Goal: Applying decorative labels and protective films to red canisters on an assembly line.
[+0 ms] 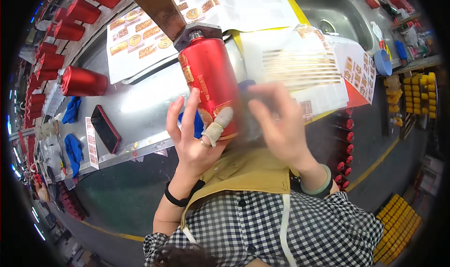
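Note:
A glossy red metal bottle [211, 74] with gold decals lies in front of me, its neck end against a dark metal fitting [199, 36] on a brown bar. My left hand [194, 145] cups its lower left side, fingers along the bottle and the thumb, in a pale cover, pressed to its front. Blue cloth [193, 124] shows between that hand and the bottle. To the right of the bottle my right hand [281, 124] is smeared by motion. A dark blue patch [246, 84] by its fingertips is too blurred to name.
Printed decal sheets [145, 39] cover the metal bench, with a gold-striped sheet [302, 67] at right. A phone [105, 128], blue cloths [73, 154] and another red bottle [83, 81] lie left. More red bottles line the far left. A sink [328, 13] is back right.

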Available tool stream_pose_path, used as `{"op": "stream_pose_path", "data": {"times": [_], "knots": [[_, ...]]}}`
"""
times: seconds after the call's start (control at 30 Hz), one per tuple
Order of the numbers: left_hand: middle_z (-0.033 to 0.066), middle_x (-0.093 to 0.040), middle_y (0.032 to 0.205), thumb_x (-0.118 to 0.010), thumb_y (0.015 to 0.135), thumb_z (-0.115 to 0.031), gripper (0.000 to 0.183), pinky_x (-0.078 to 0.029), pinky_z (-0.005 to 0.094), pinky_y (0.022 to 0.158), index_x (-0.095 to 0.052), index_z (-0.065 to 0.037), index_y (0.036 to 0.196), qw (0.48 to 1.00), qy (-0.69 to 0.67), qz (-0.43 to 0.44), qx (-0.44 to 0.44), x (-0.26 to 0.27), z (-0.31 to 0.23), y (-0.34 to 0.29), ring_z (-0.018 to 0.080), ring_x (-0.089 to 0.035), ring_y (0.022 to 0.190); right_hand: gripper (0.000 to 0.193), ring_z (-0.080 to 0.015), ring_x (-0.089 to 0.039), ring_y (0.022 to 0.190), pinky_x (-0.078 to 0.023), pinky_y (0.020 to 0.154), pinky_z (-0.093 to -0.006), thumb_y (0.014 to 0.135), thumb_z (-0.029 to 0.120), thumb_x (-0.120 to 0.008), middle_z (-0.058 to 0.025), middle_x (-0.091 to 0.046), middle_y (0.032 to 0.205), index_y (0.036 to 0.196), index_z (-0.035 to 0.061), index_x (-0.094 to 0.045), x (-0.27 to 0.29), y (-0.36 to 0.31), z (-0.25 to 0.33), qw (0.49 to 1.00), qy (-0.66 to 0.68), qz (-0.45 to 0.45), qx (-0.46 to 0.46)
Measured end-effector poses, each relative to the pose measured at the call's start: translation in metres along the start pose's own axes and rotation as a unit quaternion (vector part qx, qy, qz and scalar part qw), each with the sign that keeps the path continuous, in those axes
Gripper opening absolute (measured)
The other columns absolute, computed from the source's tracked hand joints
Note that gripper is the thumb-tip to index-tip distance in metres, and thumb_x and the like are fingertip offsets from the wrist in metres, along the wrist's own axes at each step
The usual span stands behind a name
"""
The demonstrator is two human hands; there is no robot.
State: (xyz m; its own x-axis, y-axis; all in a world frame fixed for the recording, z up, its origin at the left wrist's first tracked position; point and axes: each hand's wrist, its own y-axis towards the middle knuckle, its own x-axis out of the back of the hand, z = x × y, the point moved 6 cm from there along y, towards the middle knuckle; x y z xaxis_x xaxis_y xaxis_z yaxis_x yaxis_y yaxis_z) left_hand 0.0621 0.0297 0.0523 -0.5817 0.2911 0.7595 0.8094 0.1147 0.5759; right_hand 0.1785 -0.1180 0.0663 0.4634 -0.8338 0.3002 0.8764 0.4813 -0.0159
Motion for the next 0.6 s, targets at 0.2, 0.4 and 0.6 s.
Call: {"op": "stream_pose_path", "data": {"times": [0.2,0.4,0.6], "knots": [[0.0245,-0.043,0.157,-0.097,0.062,-0.028,0.09,-0.036,0.0489,0.116,-0.059,-0.009,0.141,0.982,-0.114,-0.017,0.151,-0.005,0.022,-0.007,0.0414,-0.038,0.143,0.017,-0.024,-0.065,0.078,-0.051,0.072,-0.0351,0.099,0.01,-0.065,-0.0158,-0.068,0.089,0.112,0.0003,-0.064,0.021,0.012,-0.033,0.994,-0.086,-0.038,-0.053],[0.0192,-0.046,0.155,-0.099,0.064,-0.028,0.122,-0.033,0.0416,0.12,-0.028,0.002,0.159,0.964,-0.173,0.07,0.191,-0.016,0.026,-0.005,0.029,-0.048,0.142,0.021,-0.011,-0.062,0.093,-0.051,0.084,-0.0269,0.104,0.007,-0.056,-0.0068,-0.068,0.103,0.123,-0.0005,-0.06,0.022,0.02,-0.028,0.996,0.083,-0.019,0.015],[0.0224,-0.048,0.153,-0.096,0.066,-0.019,0.116,-0.042,0.0432,0.113,-0.029,0.003,0.158,0.948,-0.25,0.011,0.194,-0.009,0.021,0.0,0.0314,-0.054,0.136,0.023,-0.007,-0.055,0.094,-0.047,0.085,-0.023,0.108,0.018,-0.053,-0.0024,-0.062,0.105,0.123,0.0008,-0.057,0.024,0.023,-0.038,0.972,0.227,0.015,-0.065]]}}
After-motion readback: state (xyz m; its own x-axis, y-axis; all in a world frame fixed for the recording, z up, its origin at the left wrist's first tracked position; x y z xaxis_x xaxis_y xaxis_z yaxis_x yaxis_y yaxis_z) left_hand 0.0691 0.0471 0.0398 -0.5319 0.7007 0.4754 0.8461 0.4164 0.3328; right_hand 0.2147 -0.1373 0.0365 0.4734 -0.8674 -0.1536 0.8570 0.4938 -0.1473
